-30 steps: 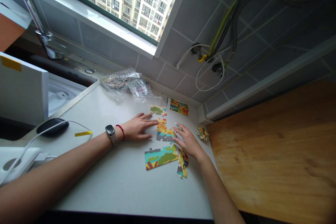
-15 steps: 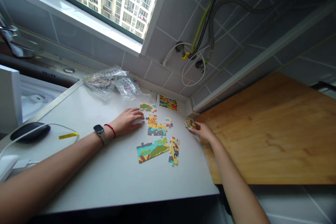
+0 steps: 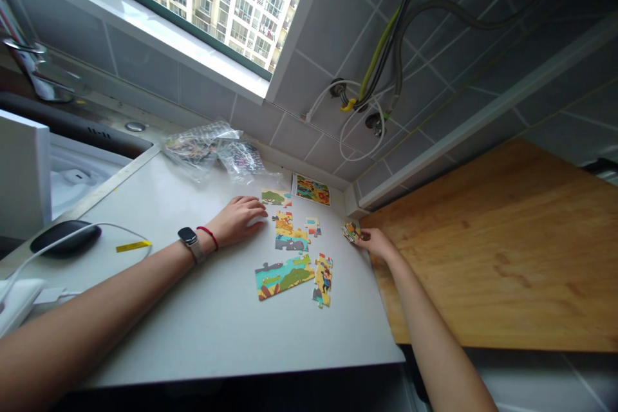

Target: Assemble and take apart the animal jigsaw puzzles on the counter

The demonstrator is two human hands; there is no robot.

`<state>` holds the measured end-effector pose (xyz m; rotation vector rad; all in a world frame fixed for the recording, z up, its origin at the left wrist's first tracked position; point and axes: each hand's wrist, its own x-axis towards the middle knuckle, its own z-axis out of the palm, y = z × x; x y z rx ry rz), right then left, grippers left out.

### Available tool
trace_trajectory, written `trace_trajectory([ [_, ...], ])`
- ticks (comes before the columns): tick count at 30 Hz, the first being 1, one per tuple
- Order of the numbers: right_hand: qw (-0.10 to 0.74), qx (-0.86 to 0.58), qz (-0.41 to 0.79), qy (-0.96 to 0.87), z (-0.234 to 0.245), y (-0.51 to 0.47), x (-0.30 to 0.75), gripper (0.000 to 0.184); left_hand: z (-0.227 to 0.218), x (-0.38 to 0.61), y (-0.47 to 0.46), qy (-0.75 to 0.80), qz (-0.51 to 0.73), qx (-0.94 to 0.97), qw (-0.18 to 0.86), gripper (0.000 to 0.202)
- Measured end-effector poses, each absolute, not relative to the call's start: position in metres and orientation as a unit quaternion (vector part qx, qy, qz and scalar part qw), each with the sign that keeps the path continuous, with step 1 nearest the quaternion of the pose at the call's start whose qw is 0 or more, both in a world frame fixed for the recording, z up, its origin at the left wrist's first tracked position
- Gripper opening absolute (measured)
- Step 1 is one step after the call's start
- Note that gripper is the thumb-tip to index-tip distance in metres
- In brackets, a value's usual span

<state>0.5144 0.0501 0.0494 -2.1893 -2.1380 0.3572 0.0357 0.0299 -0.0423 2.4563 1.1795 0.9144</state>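
Observation:
My left hand [image 3: 240,220] rests on the white counter with its fingers stretched out, just left of the puzzle sections. Fingertips of my right hand [image 3: 376,241] are closed on a small dark puzzle piece [image 3: 365,235] beside a little pile of puzzle pieces [image 3: 350,230]. Between the hands lie a joined green-tree strip [image 3: 276,198], a yellow section with a grey animal [image 3: 291,241] and a small pair of pieces [image 3: 313,226]. Closer to me are a wide river section [image 3: 284,278] and an upright strip with a figure [image 3: 323,280].
A picture card [image 3: 311,189] lies by the wall. Clear plastic bags [image 3: 203,145] sit at the back left. A black mouse-shaped object [image 3: 66,239], a white cable and a yellow tag [image 3: 133,246] are at left. The wooden board [image 3: 492,244] borders the counter's right side.
My right hand has drawn slightly back at the pile, and a dark piece now shows at its fingertips. The left hand stays flat; the whole view has shifted a little.

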Motion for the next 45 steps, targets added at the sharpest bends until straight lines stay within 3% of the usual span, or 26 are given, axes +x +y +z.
trace_trajectory([
  [7, 0.048, -0.714, 0.108, -0.690, 0.042, 0.057, 0.522, 0.033, -0.041, 0.036, 0.029, 0.412, 0.312, 0.845, 0.141, 0.023],
  [12, 0.074, -0.701, 0.128, -0.698, 0.038, 0.057, 0.523, 0.061, -0.042, 0.036, 0.030, 0.412, 0.311, 0.846, 0.131, 0.022],
  [18, 0.094, -0.683, 0.130, -0.712, 0.036, 0.058, 0.523, 0.049, -0.041, 0.036, 0.029, 0.410, 0.312, 0.846, 0.136, 0.024],
  [26, 0.120, -0.658, 0.100, -0.737, 0.040, 0.050, 0.508, 0.050, -0.043, 0.037, 0.030, 0.406, 0.330, 0.840, 0.143, 0.026],
  [33, 0.164, -0.594, 0.103, -0.781, 0.042, 0.030, 0.440, 0.053, -0.041, 0.038, 0.030, 0.398, 0.343, 0.838, 0.149, 0.027],
  [36, 0.227, -0.537, 0.145, -0.799, 0.033, 0.020, 0.388, 0.051, -0.033, 0.040, 0.027, 0.357, 0.345, 0.849, 0.182, 0.028],
  [45, 0.311, -0.469, 0.214, -0.798, 0.005, 0.007, 0.277, 0.060, -0.020, 0.050, 0.018, 0.334, 0.340, 0.852, 0.218, 0.044],
])
